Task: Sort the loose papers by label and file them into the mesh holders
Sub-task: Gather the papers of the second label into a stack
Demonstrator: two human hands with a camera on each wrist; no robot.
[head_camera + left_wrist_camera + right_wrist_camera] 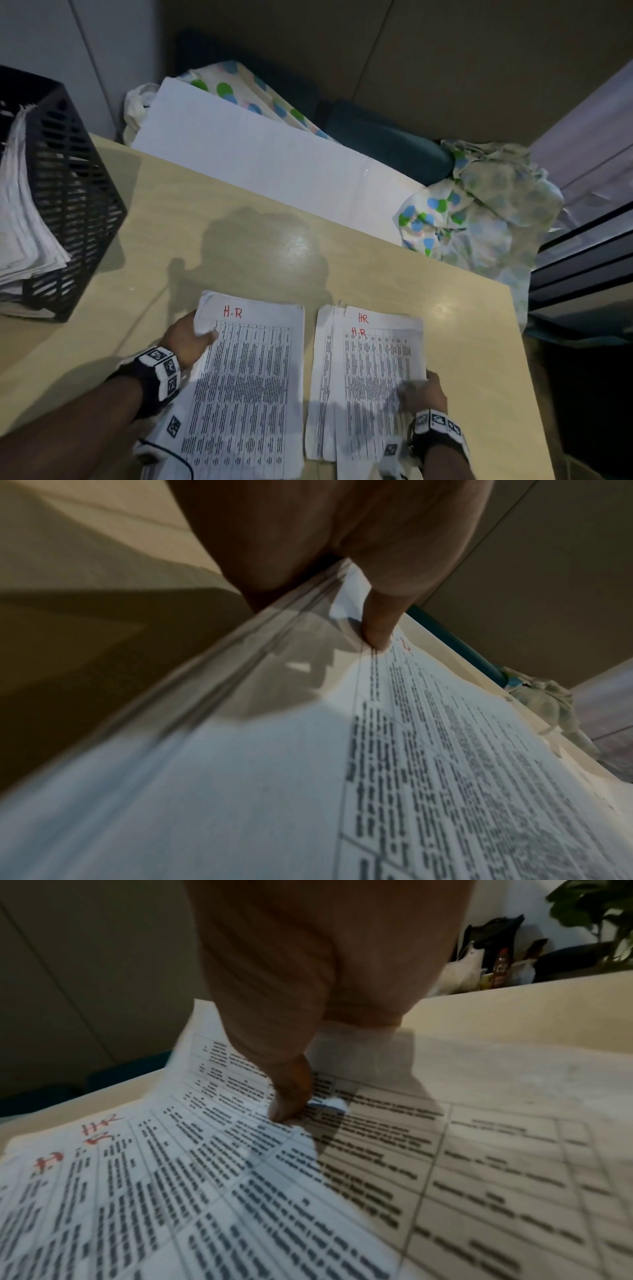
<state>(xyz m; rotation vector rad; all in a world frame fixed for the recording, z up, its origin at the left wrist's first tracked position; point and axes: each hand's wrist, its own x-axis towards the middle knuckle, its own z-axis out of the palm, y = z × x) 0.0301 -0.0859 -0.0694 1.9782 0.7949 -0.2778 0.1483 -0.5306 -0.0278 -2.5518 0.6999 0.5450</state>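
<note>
Two stacks of printed sheets lie side by side on the beige table (260, 240), each marked "H-R" in red at the top. My left hand (197, 337) pinches the left edge of the left stack (246, 387), thumb on top; in the left wrist view the thumb (377, 626) presses on the lifted stack (308, 791). At the right stack (373, 383), my right hand (419, 390) pinches the right edge, its thumb (291, 1096) on the top sheet (171, 1191). A black mesh holder (72, 205) stands at the far left with a thick wad of papers (20, 219) in it.
A white board (274, 161) leans behind the table's far edge, with dotted cloth (479, 212) and a dark teal cushion (387, 144) beyond. The table's right edge drops off beside a dark cabinet (582, 267). Bottles (500, 966) and a plant (599, 912) stand on a far counter.
</note>
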